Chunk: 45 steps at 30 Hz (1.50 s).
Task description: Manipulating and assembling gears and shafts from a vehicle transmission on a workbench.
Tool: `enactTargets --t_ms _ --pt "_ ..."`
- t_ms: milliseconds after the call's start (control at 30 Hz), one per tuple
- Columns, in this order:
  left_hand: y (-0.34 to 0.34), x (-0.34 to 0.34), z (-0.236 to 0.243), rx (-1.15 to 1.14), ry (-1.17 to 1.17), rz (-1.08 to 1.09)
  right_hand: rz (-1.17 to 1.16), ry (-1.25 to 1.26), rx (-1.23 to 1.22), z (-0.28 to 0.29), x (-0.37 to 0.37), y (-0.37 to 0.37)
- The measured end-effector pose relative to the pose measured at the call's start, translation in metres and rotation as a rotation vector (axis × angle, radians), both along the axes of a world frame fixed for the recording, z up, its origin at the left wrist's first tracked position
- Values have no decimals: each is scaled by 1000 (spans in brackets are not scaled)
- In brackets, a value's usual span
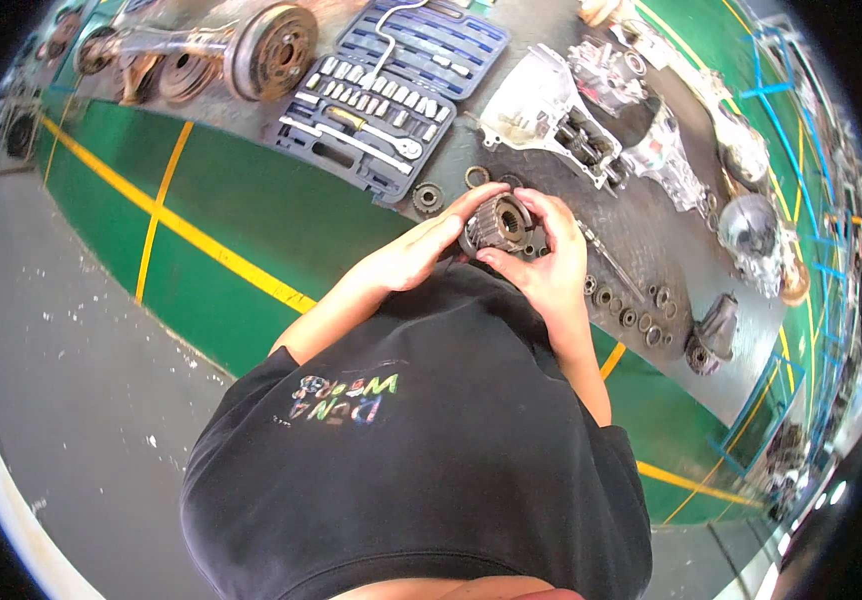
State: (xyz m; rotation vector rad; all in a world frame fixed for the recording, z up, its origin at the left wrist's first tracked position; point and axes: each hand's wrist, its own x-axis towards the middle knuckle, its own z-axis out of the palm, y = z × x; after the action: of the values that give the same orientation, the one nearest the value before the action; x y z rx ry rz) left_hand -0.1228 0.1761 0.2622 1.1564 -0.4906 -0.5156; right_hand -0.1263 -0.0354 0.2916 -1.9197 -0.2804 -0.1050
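Observation:
Between both hands, close to my body at the table's near edge, is a metal gear hub [499,222] with a toothed rim and a splined bore. My left hand [431,245] presses along its left side, fingers reaching over the far edge. Thumb and fingers of my right hand [557,245] wrap its right side, near a curved dark ring piece. A toothed gear [428,197] and a thin ring [477,177] lie just beyond my left hand. To the right of my right hand rests a long thin metal shaft [611,262].
An open blue socket set case [381,130] sits at the far left of the table. Opened gearbox housings [551,110] stand at the far right. Several small rings and bearings [629,318] lie on the right, near a dark tapered housing [716,330]. An axle with drum [276,55] is far left.

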Motion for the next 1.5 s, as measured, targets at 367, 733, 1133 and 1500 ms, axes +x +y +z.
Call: enactTargets --t_ms 367,733,1133,1500 --pt "-39 -25 74 343 -33 270 457 188 486 32 27 -50" --pt "-33 -44 70 314 -58 358 475 167 457 22 12 -44" --pt "-21 -56 82 278 26 375 476 190 440 23 4 -29" --pt "-24 -55 75 306 -39 386 432 50 286 19 1 -33"
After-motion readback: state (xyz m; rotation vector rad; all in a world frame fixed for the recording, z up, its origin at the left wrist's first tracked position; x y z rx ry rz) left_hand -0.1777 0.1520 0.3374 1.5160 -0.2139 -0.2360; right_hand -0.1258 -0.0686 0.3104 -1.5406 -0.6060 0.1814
